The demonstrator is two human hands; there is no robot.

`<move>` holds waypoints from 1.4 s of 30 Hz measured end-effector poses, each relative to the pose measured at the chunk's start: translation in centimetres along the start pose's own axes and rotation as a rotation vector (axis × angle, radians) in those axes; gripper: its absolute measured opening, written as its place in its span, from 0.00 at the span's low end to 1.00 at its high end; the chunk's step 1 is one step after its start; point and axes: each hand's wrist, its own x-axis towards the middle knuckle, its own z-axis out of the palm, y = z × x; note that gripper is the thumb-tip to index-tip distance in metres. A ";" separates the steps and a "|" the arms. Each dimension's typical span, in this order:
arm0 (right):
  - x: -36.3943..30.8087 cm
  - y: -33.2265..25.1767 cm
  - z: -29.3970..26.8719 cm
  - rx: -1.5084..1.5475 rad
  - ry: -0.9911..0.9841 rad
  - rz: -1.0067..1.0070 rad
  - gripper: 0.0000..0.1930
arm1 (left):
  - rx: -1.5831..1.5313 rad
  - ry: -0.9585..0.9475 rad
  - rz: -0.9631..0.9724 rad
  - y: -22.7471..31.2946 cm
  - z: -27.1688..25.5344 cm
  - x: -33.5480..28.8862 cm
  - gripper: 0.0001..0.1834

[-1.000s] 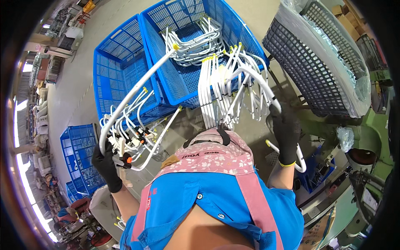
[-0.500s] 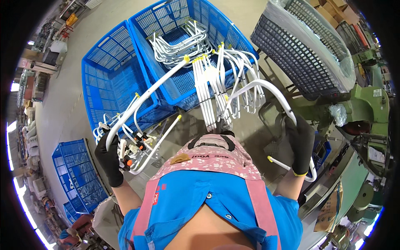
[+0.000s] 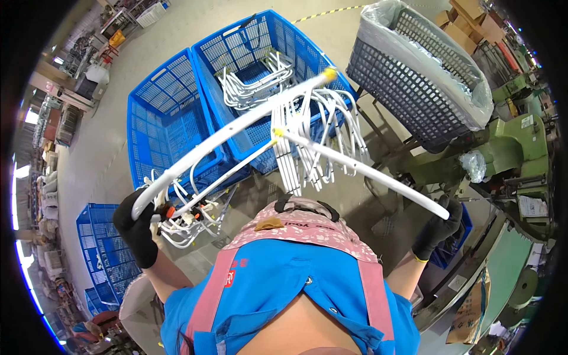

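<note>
My left hand (image 3: 135, 228), in a black glove, is closed round the bend of a white bent tube (image 3: 228, 131). Its thick leg, tipped with a yellow cap, reaches up and right across the blue crates; a thinner leg runs below it. Another white bent tube (image 3: 370, 171) is gripped at its right end by my gloved right hand (image 3: 439, 229). Its yellow tip appears close to the tip of the thinner leg; I cannot tell if they touch. Between and beyond my hands, several white tubes (image 3: 290, 151) hang over the crate's near edge.
A blue crate (image 3: 316, 50) holds stacked white tubes (image 3: 254, 89), with another blue crate (image 3: 160, 89) beside it. White tube pieces (image 3: 186, 228) with orange parts lie near my left hand. A lined grey basket (image 3: 390, 77) and green machine (image 3: 509, 148) stand right.
Both tubes have swung round. The left tube's capped end has moved up and right; the right tube now points leftward, tip near the middle. My right hand has moved slightly outward and lower.
</note>
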 end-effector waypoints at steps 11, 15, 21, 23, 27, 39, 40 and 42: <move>1.6 4.6 -13.9 0.268 0.204 0.148 0.04 | -0.659 -0.798 0.099 10.7 22.4 -1.0 0.18; -0.9 8.0 -18.8 0.308 0.322 0.291 0.03 | -0.732 -1.132 0.052 14.7 28.3 -1.2 0.19; -5.6 10.9 -24.9 0.304 0.566 0.428 0.11 | -0.604 -1.316 0.585 20.0 37.8 -0.4 0.20; -6.5 10.4 -25.8 -0.132 0.438 0.333 0.08 | -0.587 -1.395 0.656 21.5 41.1 -0.7 0.19; -6.8 7.6 -23.6 -1.038 0.079 0.007 0.07 | -0.716 -1.588 0.542 23.9 46.7 -1.1 0.18; 2.4 6.5 -15.4 -0.915 -0.352 0.078 0.09 | -0.736 -1.948 0.783 27.3 62.9 7.8 0.22; 2.8 6.9 -14.7 -0.904 -0.347 0.103 0.09 | -0.624 -1.920 0.841 27.7 64.1 9.0 0.25; 3.6 7.5 -12.9 -0.939 -0.382 0.096 0.08 | -0.700 -1.847 0.756 28.4 66.9 12.2 0.25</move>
